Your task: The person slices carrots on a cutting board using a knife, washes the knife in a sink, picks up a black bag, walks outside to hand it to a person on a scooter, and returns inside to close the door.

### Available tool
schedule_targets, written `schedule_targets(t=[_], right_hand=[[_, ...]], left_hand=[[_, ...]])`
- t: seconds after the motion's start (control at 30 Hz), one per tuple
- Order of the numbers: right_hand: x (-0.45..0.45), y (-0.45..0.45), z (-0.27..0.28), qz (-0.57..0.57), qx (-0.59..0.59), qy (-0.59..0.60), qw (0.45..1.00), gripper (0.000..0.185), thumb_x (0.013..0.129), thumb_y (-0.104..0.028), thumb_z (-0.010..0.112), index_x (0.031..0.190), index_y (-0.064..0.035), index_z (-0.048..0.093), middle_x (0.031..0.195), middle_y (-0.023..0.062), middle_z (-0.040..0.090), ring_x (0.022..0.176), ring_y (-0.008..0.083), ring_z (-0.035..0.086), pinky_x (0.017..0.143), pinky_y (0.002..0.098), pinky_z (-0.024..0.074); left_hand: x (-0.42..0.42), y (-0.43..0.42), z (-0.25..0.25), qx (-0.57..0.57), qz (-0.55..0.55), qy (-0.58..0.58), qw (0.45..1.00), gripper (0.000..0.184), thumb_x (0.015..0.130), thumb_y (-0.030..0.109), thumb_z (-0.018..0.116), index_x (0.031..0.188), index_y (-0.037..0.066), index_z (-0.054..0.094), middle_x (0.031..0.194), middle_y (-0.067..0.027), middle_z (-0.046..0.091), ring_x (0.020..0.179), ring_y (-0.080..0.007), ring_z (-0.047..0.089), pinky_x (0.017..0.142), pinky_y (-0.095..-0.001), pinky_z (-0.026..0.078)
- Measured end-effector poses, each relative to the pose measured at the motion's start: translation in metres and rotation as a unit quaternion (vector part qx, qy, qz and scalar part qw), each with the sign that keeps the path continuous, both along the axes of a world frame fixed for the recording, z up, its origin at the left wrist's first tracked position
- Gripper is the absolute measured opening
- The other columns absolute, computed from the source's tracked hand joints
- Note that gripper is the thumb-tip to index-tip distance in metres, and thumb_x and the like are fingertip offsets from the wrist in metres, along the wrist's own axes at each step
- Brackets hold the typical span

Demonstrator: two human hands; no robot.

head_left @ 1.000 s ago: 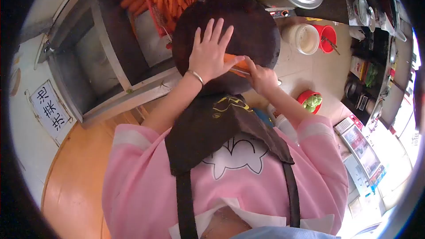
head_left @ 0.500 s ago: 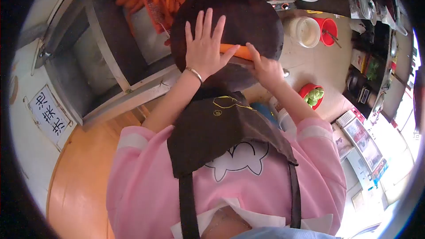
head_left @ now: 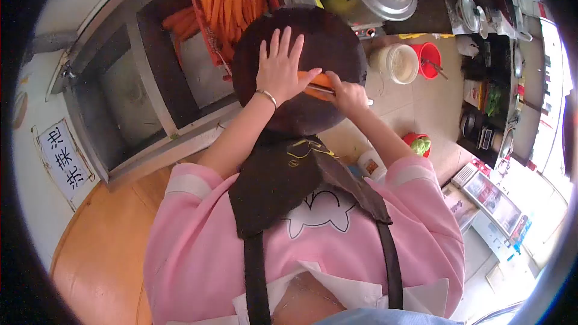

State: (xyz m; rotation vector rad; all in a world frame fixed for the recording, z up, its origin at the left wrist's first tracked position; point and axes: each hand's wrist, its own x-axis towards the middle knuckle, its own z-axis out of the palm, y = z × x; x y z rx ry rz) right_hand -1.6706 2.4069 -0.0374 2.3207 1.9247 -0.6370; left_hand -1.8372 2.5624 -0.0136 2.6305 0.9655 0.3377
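1. Two hands share one carrot on the dark board. The left hand covers the carrot's far end with fingers spread; whether its palm clamps it, I cannot tell.
2. Cut thumb: the right hand is closed round what seems the handle of a blade. The left thumb lies near that metal, so a slip or sudden jerk could nick it.
3. Rolling: a carrot is round, and light pressure from the left palm could let it turn, sending the edge off line.
4. Shifting board: a hard sideways push might move it, since its footing is out of sight. The red crate just beside it could then be knocked.
5. Dropping: a push past the board's right edge might send pieces down to the floor.
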Motion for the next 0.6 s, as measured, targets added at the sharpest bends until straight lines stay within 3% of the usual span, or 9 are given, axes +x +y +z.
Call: schedule_targets(t=[0.1, 0.17, 0.23, 0.27, 0.3, 0.4, 0.47, 0.6], right_hand=[[-0.005, 0.010, 0.018, -0.014, -0.050, -0.007, 0.999, 0.053, 0.087, -0.041, 0.059, 0.130, -0.0153, 0.042, 0.072, 0.0152, 0.066, 0.068, 0.0357, 0.067, 0.060, 0.0462, 0.0535], [-0.005, 0.009, 0.017, -0.019, -0.045, 0.012, 0.999, 0.054, 0.087, -0.043, 0.059, 0.131, -0.0161, 0.042, 0.074, 0.0160, 0.067, 0.069, 0.0371, 0.066, 0.062, 0.0472, 0.0533], [-0.003, 0.009, 0.017, -0.027, -0.065, 0.008, 0.998, 0.055, 0.087, -0.045, 0.057, 0.131, -0.0166, 0.042, 0.075, 0.0167, 0.067, 0.070, 0.0377, 0.066, 0.063, 0.0477, 0.0532], [-0.001, 0.008, 0.015, -0.034, -0.058, 0.029, 0.997, 0.054, 0.089, -0.049, 0.054, 0.131, -0.0167, 0.044, 0.075, 0.0191, 0.066, 0.071, 0.0390, 0.066, 0.063, 0.0486, 0.0529], [-0.001, 0.010, 0.016, -0.033, -0.057, 0.032, 0.997, 0.054, 0.089, -0.049, 0.054, 0.131, -0.0167, 0.044, 0.075, 0.0191, 0.066, 0.071, 0.0390, 0.066, 0.063, 0.0486, 0.0529], [-0.002, 0.012, 0.018, -0.045, -0.043, 0.038, 0.997, 0.054, 0.090, -0.052, 0.051, 0.129, -0.0160, 0.045, 0.076, 0.0209, 0.066, 0.072, 0.0397, 0.066, 0.064, 0.0496, 0.0525], [0.001, 0.011, 0.014, -0.063, -0.039, 0.070, 0.995, 0.053, 0.090, -0.054, 0.050, 0.127, -0.0158, 0.050, 0.079, 0.0220, 0.066, 0.074, 0.0408, 0.066, 0.066, 0.0501, 0.0522], [0.007, 0.021, 0.028, -0.068, -0.065, 0.096, 0.991, 0.052, 0.090, -0.053, 0.049, 0.124, -0.0146, 0.056, 0.082, 0.0222, 0.067, 0.078, 0.0410, 0.065, 0.071, 0.0501, 0.0519]], left_hand=[[-0.004, 0.002, 0.000, -0.015, 0.019, -0.003, 1.000, 0.076, 0.083, 0.060, 0.055, 0.138, 0.008, 0.042, 0.146, -0.0179, 0.033, 0.137, -0.0362, 0.028, 0.109, -0.0555, 0.024], [-0.007, 0.002, 0.004, 0.036, 0.018, -0.076, 0.996, 0.059, 0.083, 0.048, 0.060, 0.127, 0.009, 0.051, 0.136, -0.0164, 0.044, 0.129, -0.0359, 0.037, 0.104, -0.0549, 0.030], [-0.021, -0.010, 0.001, -0.014, -0.040, -0.214, 0.976, 0.039, 0.078, 0.032, 0.070, 0.109, 0.012, 0.058, 0.113, -0.0117, 0.055, 0.110, -0.0314, 0.051, 0.093, -0.0508, 0.039], [-0.029, -0.023, -0.002, -0.092, -0.134, -0.219, 0.962, 0.027, 0.073, 0.021, 0.071, 0.096, 0.014, 0.059, 0.099, -0.0075, 0.056, 0.098, -0.0281, 0.055, 0.082, -0.0471, 0.043], [-0.035, -0.036, -0.007, -0.090, -0.229, -0.184, 0.952, 0.028, 0.075, 0.019, 0.070, 0.101, 0.014, 0.059, 0.101, -0.0070, 0.056, 0.098, -0.0276, 0.056, 0.080, -0.0445, 0.045], [-0.035, -0.060, -0.032, -0.074, -0.214, -0.219, 0.949, 0.034, 0.075, 0.019, 0.072, 0.106, 0.016, 0.060, 0.102, -0.0041, 0.056, 0.099, -0.0251, 0.054, 0.084, -0.0429, 0.044], [-0.034, -0.066, -0.035, 0.026, -0.169, -0.120, 0.978, 0.039, 0.074, 0.022, 0.072, 0.112, 0.018, 0.060, 0.106, -0.0019, 0.055, 0.102, -0.0227, 0.052, 0.087, -0.0418, 0.041], [-0.019, -0.074, -0.048, 0.004, -0.115, -0.102, 0.988, 0.036, 0.075, 0.025, 0.070, 0.108, 0.016, 0.060, 0.105, 0.0016, 0.053, 0.104, -0.0173, 0.051, 0.088, -0.0386, 0.039]])
